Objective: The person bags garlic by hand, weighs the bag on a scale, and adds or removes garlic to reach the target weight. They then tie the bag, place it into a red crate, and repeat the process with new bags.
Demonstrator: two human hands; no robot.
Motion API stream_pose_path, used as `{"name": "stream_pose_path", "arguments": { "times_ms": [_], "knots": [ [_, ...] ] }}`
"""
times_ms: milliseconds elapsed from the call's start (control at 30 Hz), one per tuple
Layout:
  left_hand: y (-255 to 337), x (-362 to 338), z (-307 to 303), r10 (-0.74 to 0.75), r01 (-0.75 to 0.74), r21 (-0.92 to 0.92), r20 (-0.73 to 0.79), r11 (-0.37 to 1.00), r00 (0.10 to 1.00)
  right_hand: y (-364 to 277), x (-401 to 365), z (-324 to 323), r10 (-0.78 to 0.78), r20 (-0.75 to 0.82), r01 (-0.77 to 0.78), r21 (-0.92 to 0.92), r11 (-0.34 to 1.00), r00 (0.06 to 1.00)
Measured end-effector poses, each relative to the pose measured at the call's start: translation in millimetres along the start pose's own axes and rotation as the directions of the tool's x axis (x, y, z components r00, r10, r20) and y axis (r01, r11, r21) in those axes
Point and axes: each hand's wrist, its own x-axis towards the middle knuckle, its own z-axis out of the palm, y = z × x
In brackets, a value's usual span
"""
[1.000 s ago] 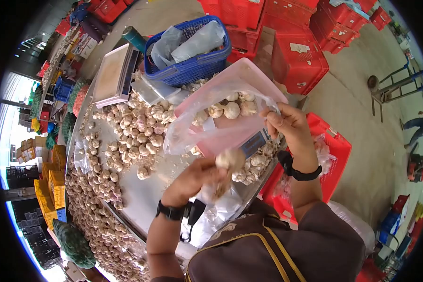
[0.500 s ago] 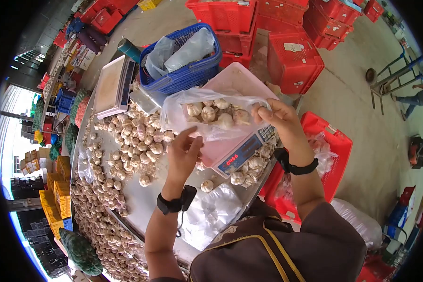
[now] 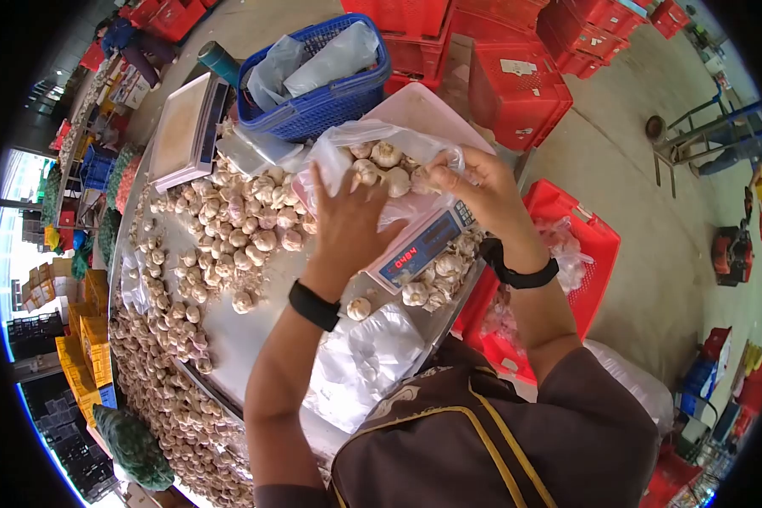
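A clear plastic bag [image 3: 411, 140] with several garlic bulbs [image 3: 387, 154] lies on the pink pan of a digital scale [image 3: 422, 248], whose red display seems to read 0484. My left hand [image 3: 351, 216] is spread over the bag's near left side, fingers apart, palm down. My right hand [image 3: 474, 186] pinches the bag's right edge between thumb and fingers. Loose garlic [image 3: 245, 224] is heaped to the left of the scale, and more bulbs [image 3: 436, 279] lie along its near side. A stack of flat plastic bags [image 3: 368, 356] rests on the metal table below my left hand.
A blue basket [image 3: 313, 114] holding plastic bags stands behind the scale, beside a second scale [image 3: 182, 127]. Red crates [image 3: 516, 93] are stacked beyond. A red crate [image 3: 597, 279] with plastic sits at right. A person [image 3: 131, 46] bends at far upper left.
My left hand has opened and spread across the bag's left side. My right hand still pinches the right edge. The display has changed from about 0466. The whole view has shifted slightly.
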Motion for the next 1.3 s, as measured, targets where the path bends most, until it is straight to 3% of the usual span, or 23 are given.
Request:
{"name": "stream_pose_path", "arguments": {
  "times_ms": [67, 167, 267, 367, 433, 500, 567, 600, 633, 667, 700, 767, 833, 867, 900, 967, 1033, 1100, 1167, 1200, 1233, 1267, 1300],
  "knots": [
    [-23.1, -23.6, -6.8, -0.031, 0.027, 0.033, 0.136, 0.999, 0.990, 3.9, -1.3, -5.6, 0.021, 0.006, -0.022, 0.189, 0.982, 1.000],
    [-48.4, -71.5, -42.5, -0.099, 0.061, 0.116, 0.359, 0.991, 0.928, 4.6, 3.2, -23.2, 0.074, 0.081, -0.080, 0.080, 0.994, 0.994],
    [-60.6, -115.4, -68.5, -0.204, 0.123, 0.238, 0.353, 0.963, 0.913, -20.6, 20.8, -14.3, 0.055, 0.154, -0.067, 0.074, 0.995, 0.987],
    [-62.1, -140.9, -110.3, -0.160, 0.107, 0.313, 0.148, 0.944, 0.976, -50.9, 38.9, 8.6, -0.015, 0.268, -0.050, 0.234, 0.971, 0.963],
    [-53.3, -152.0, -142.8, -0.115, 0.170, 0.232, -0.230, 0.958, 0.966, -90.3, 40.4, 29.9, -0.084, 0.272, -0.014, 0.338, 0.941, 0.959],
    [-43.9, -163.1, -170.1, -0.153, 0.246, 0.123, -0.506, 0.961, 0.849, -111.0, 36.5, 50.2, -0.108, 0.344, -0.029, 0.368, 0.929, 0.933],
    [-39.8, -194.4, -187.8, -0.490, 0.477, -0.181, -0.558, 0.860, 0.670, -123.2, 21.3, 76.3, -0.124, 0.503, -0.191, 0.528, 0.827, 0.855],
    [-34.4, -208.8, -194.5, -0.726, 0.629, -0.366, -0.403, 0.686, 0.557, -118.9, 15.4, 87.1, -0.124, 0.581, -0.223, 0.490, 0.843, 0.804],
    [-28.8, -222.8, -195.1, -0.738, 0.645, -0.367, -0.421, 0.670, 0.527, -114.2, 4.2, 104.0, -0.033, 0.615, -0.287, 0.413, 0.864, 0.788],
    [-23.3, -235.6, -191.6, -0.817, 0.495, -0.681, -0.279, 0.539, 0.505, -111.5, -10.5, 119.2, 0.048, 0.662, -0.425, 0.423, 0.800, 0.748],
    [-18.7, -246.9, -185.7, -0.843, 0.292, -0.902, -0.129, 0.318, 0.522, -106.0, -25.6, 137.1, 0.160, 0.676, -0.434, 0.258, 0.863, 0.720],
    [-13.0, -265.9, -159.5, -0.731, 0.256, -0.855, -0.189, 0.451, 0.656, -77.4, -47.3, 171.9, 0.170, 0.817, -0.561, 0.212, 0.800, 0.551],
    [6.0, -275.4, -137.5, -0.779, 0.335, -0.906, 0.010, 0.258, 0.627, -54.3, -74.6, 208.7, 0.271, 0.856, -0.668, 0.109, 0.736, 0.439],
    [8.9, -284.3, -116.0, -0.716, 0.372, -0.807, -0.088, 0.459, 0.693, -26.8, -92.1, 225.1, 0.286, 0.859, -0.685, 0.098, 0.722, 0.424],
    [11.5, -292.7, -100.8, -0.632, 0.389, -0.666, -0.160, 0.636, 0.759, -5.8, -107.1, 238.7, 0.307, 0.870, -0.679, 0.043, 0.733, 0.386],
    [19.8, -300.8, -104.8, -0.550, 0.409, -0.531, -0.133, 0.742, 0.824, -5.0, -127.4, 263.9, 0.392, 0.868, -0.643, -0.116, 0.757, 0.306],
    [15.8, -313.5, -120.8, -0.523, 0.377, -0.540, -0.143, 0.753, 0.840, -7.0, -130.4, 276.2, 0.332, 0.911, -0.580, -0.137, 0.803, 0.245],
    [9.1, -327.8, -146.3, -0.465, 0.410, -0.793, 0.183, 0.451, 0.866, -5.8, -133.8, 280.3, 0.283, 0.943, -0.522, -0.155, 0.839, 0.176],
    [5.0, -346.6, -149.4, -0.417, 0.499, -0.799, 0.349, 0.335, 0.839, -3.1, -126.5, 283.6, 0.186, 0.968, 0.001, -0.188, 0.982, -0.169],
    [7.0, -359.3, -143.2, -0.474, 0.569, -0.778, 0.408, 0.267, 0.780, -13.8, -118.2, 286.8, 0.235, 0.940, -0.172, -0.281, 0.944, -0.248],
    [8.8, -372.4, -131.7, -0.525, 0.630, -0.752, 0.462, 0.196, 0.715, 9.3, -113.6, 285.3, 0.236, 0.937, -0.166, -0.283, 0.945, -0.257],
    [10.5, -383.5, -120.9, -0.649, 0.699, -0.663, 0.412, 0.268, 0.640, 51.2, -108.0, 282.1, 0.353, 0.933, -0.573, -0.252, 0.780, 0.071],
    [10.0, -401.5, -98.0, -0.741, 0.716, -0.565, 0.251, 0.410, 0.622, 74.2, -106.9, 281.7, 0.556, 0.772, -0.853, -0.034, 0.521, 0.309]
  ]
}}
